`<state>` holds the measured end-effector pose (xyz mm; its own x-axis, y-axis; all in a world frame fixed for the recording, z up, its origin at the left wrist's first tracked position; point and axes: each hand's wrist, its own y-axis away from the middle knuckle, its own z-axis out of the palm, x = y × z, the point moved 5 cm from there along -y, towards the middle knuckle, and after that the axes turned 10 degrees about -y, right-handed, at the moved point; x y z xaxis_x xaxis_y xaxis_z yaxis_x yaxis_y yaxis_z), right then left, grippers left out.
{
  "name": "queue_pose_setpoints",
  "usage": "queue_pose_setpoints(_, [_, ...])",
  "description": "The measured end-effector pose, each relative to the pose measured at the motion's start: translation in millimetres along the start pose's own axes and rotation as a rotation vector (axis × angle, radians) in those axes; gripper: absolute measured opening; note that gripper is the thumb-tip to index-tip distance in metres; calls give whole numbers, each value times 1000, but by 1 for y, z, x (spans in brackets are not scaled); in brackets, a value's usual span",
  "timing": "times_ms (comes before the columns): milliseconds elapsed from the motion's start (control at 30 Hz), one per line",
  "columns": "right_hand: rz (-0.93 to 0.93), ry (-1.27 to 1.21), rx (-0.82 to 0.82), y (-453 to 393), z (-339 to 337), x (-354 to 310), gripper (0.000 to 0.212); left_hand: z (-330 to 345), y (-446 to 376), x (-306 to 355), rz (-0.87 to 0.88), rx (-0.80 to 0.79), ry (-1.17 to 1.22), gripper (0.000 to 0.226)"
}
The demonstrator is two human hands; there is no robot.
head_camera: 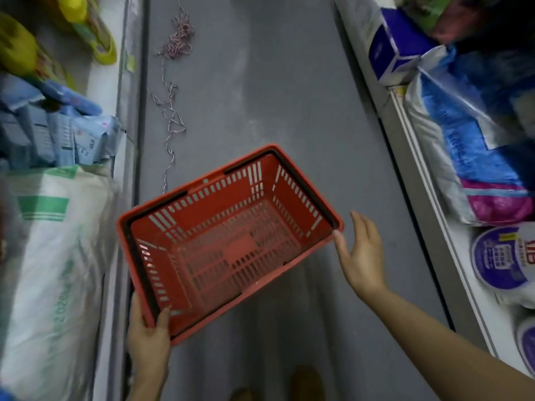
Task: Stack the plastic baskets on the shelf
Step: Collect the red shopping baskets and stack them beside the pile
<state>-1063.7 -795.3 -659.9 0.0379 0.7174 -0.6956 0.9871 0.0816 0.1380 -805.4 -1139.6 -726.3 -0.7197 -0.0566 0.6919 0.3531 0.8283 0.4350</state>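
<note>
The left hand (pixel 147 334) grips the near left corner of the red basket (pixel 228 241) above the floor (pixel 260 96). The right hand (pixel 362 256) has its fingers released, thumb touching the right corner

Left hand's (pixel 149 332) fingers hidden under basket (pixel 228 238) rim at 7 o'clock. Shelf goods at 9 and 3 o'clock blurred, cut by frame edges; labels unreadable. Feet (pixel 307 382) at 6 o'clock blurred, partly cropped.
</note>
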Motion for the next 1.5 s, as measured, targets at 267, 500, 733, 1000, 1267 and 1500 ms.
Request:
queue_pose_setpoints(267, [156, -433, 162, 21, -87, -62, 42, -82, 2, 128, 161, -93, 109, 71])
queue_pose_setpoints(500, [211, -634, 394, 42, -193, -105, 44, -88, 42, 278, 471, -180, -23, 63])
queue_pose_setpoints(733, [216, -754, 642, 81, -329, -114, 48, -71, 129, 392, 661, -295, -27, 54])
queue_pose_setpoints(1000, [173, -835, 964, 194, -440, -139, 55, -73, 222, 473, 829, -490, 114, 58])
queue_pose_setpoints(1267, [14, -969, 1285, 340, -529, -207, 48, -124, 357, 566, 1061, -732, 206, 55])
queue_pose_setpoints(1500, [-171, -875, 1610, 480, -639, -240, 46, -143, 507, 628, 1199, -979, 324, 49])
